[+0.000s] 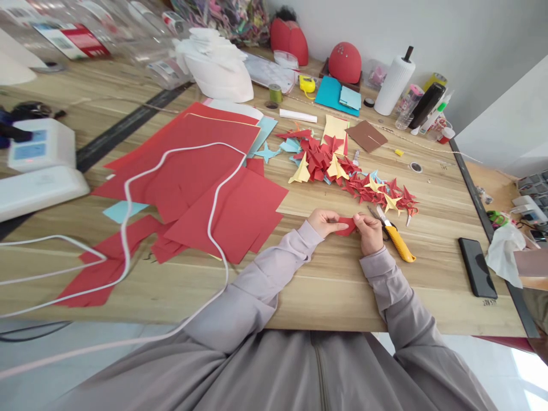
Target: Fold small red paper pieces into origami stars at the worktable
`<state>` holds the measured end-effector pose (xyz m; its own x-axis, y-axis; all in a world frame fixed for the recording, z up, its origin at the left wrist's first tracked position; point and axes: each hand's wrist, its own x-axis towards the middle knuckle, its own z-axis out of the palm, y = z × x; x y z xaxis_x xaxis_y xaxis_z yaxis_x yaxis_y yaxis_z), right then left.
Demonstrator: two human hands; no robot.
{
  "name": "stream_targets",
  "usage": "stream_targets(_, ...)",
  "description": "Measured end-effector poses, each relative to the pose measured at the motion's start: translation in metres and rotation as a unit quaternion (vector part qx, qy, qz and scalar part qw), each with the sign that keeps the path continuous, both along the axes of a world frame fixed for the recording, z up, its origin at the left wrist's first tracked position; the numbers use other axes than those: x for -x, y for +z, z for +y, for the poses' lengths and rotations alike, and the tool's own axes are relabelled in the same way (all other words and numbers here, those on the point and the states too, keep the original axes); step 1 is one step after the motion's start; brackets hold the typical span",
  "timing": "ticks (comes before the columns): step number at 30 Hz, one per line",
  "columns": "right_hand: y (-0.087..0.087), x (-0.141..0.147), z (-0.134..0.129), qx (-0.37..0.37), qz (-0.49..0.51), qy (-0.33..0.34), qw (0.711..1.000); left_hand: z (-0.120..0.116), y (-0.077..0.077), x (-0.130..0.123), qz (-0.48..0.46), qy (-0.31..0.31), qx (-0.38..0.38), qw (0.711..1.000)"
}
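Observation:
Between my two hands is a small piece of red paper (345,226), held just above the tabletop. My left hand (325,222) pinches its left side, thumb in front. On the right end, my right hand (369,232) grips it between thumb and fingers. Close by my right hand lie a yellow utility knife (399,240) and dark-handled scissors (387,222), partly hidden. Beyond my hands, a heap of folded red paper stars (319,160) is mixed with yellow and light blue ones. A trail of smaller folded stars (377,191) runs to the right.
Large red paper sheets (184,165) are piled on the left, with a white cable (209,222) looping over them. A black phone (477,267) lies at the right edge. Farther back are a yellow tape measure (306,84), teal paper (329,91) and a white roll (394,83).

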<state>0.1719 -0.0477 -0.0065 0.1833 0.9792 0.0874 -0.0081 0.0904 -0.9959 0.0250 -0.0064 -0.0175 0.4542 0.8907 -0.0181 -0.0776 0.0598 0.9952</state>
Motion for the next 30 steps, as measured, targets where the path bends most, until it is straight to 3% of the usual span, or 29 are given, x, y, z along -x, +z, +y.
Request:
stream_targets(3, -0.0011, 0.0002, 0.0007, 0.019, 0.029, -0.006, 0.999, 0.0007, -0.0006, -0.0006, -0.013, 0.016, 0.021, 1.0)
stream_targets(9, 0.0027, 0.0048, -0.0007, 0.027, 0.035, 0.051, 0.998, 0.0009, -0.0003, -0.0035, -0.077, 0.03, 0.09, 0.992)
stream_targets(16, 0.0023, 0.0034, -0.0005, -0.002, 0.0, 0.021, 1.0, -0.0015, 0.0064, -0.0017, -0.068, 0.013, 0.088, 0.994)
stream_targets(27, 0.0035, 0.0039, -0.0001, 0.005, -0.03, -0.027, 0.999, -0.0059, 0.008, -0.005, -0.083, -0.022, 0.097, 0.992)
stream_targets(30, 0.0022, 0.0049, 0.0004, 0.012, -0.025, -0.02, 0.999, -0.0064, 0.0087, -0.0062, -0.087, -0.007, 0.105, 0.991)
